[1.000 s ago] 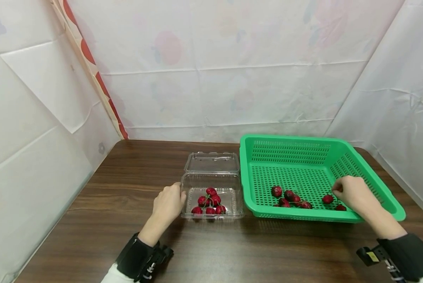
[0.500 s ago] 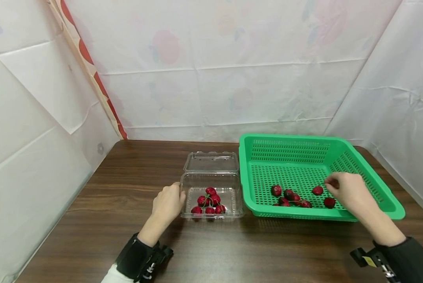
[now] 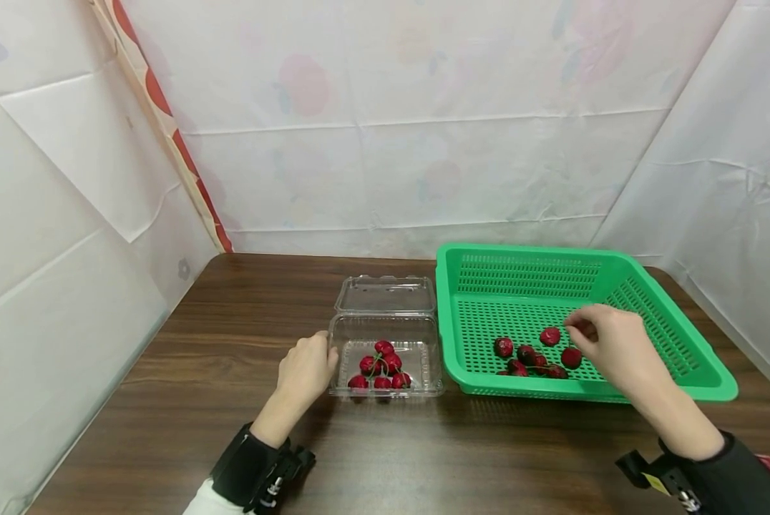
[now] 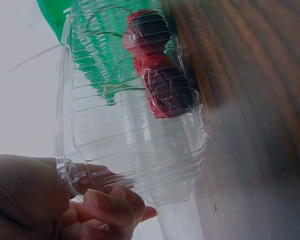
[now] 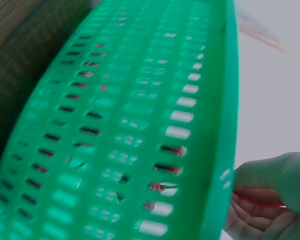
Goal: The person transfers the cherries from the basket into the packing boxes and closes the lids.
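Observation:
My left hand grips the left wall of a clear plastic clamshell box, thumb and fingers on either side of its edge in the left wrist view. Several red cherries with green stems lie in the box. Over the green basket, my right hand pinches thin stems, with two cherries hanging just left of the fingertips. More dark red cherries lie on the basket floor near its front wall. In the right wrist view, the basket's slotted wall hides the held fruit.
The box's open lid lies behind its base, close beside the basket's left wall. Brown wooden table runs under everything. White patterned sheets hang at the back and both sides.
My right hand has moved left across the basket, and the two cherries have moved with it towards the others. My left hand and the box have stayed in place.

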A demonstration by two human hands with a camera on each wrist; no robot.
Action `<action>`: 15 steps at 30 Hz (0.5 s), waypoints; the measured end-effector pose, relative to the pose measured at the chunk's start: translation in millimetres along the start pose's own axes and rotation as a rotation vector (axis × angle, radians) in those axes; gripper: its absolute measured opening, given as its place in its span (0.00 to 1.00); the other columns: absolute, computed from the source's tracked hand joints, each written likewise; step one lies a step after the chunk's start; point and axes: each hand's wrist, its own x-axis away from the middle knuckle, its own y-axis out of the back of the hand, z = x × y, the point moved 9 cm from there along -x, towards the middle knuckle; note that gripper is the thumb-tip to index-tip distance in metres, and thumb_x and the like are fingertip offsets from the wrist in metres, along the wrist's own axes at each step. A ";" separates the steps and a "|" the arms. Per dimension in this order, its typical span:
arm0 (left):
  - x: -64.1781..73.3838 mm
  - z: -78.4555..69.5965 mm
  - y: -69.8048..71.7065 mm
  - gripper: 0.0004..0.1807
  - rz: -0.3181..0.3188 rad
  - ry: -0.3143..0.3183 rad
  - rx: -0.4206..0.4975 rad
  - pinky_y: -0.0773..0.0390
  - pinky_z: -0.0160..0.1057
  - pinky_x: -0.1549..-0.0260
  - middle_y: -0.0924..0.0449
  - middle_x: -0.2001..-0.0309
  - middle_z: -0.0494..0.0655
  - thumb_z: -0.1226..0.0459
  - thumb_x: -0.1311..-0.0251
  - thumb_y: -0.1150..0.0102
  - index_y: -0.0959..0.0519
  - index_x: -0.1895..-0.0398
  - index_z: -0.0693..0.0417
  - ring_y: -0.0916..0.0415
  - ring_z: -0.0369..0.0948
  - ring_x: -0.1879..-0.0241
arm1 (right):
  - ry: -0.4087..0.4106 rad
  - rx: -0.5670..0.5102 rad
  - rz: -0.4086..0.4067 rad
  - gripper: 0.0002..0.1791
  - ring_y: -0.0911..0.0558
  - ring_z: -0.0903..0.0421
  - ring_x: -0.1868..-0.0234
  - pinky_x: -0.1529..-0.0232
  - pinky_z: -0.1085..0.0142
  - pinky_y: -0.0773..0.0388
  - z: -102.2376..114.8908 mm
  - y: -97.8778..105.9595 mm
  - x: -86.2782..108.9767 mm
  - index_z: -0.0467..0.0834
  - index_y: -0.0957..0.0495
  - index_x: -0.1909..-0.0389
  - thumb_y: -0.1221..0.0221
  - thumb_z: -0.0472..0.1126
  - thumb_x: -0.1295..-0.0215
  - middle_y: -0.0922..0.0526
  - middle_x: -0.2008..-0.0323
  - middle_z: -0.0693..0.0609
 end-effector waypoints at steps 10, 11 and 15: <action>-1.5 1.3 -0.9 0.15 -0.005 0.007 -0.004 0.38 0.39 0.90 0.22 0.72 0.59 0.66 0.44 0.48 0.25 0.56 0.67 0.36 0.41 0.88 | 0.062 -0.029 -0.026 0.05 0.26 0.58 0.79 0.79 0.66 0.29 31.8 7.7 -12.2 0.38 0.22 0.75 0.41 0.26 0.53 0.23 0.77 0.49; -1.5 1.4 -1.0 0.15 -0.004 0.007 -0.003 0.38 0.38 0.90 0.22 0.72 0.59 0.66 0.44 0.48 0.25 0.56 0.67 0.36 0.41 0.88 | 0.068 -0.033 -0.028 0.05 0.26 0.59 0.79 0.79 0.66 0.29 34.8 8.2 -13.5 0.38 0.22 0.75 0.41 0.26 0.53 0.23 0.77 0.50; -1.5 1.8 -1.7 0.15 -0.002 0.007 -0.003 0.39 0.37 0.91 0.23 0.74 0.58 0.66 0.44 0.48 0.25 0.56 0.67 0.37 0.41 0.89 | 0.094 -0.049 -0.032 0.05 0.26 0.60 0.78 0.78 0.67 0.28 46.6 9.9 -19.1 0.38 0.22 0.75 0.41 0.26 0.53 0.24 0.76 0.51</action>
